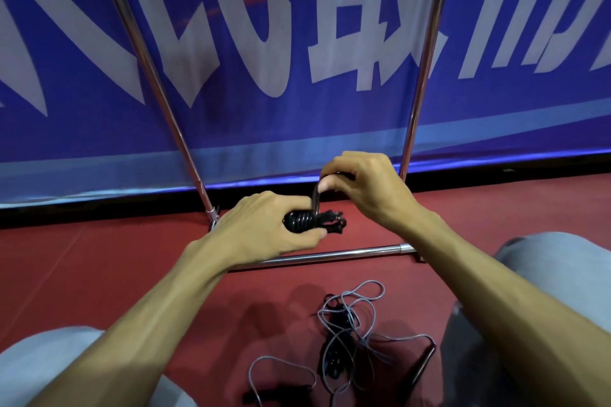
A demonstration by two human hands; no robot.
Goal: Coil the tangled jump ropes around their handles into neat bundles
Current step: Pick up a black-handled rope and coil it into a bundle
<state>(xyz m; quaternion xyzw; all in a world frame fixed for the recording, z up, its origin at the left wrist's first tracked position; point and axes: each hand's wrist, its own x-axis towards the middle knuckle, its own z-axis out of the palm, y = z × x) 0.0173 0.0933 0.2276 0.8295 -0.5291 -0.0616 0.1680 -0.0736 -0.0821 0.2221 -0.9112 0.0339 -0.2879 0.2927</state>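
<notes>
Grey-trousered knees at both lower corners, so the person is judged to be sitting or kneeling low; between them, on the red floor, lies the tangled grey jump rope, cord in loose crossing loops, one dark handle at its right edge; not yet coiled, apparently left within reach as the next item; further out, both forearms converge above the floor; left hand grips the black jump rope bundle, fingers curled round it and thumb pressed under the coils, judged to stop the tight turns from springing loose; right hand, just above and beside, pinches a short upright loop of black cord between thumb and bent fingers, held taut, probably to lay or tuck a late turn; bundle looks nearly finished, handle ends protruding on its right; behind it the chrome base bar of a stand; farthest, a blue banner with white lettering.
</notes>
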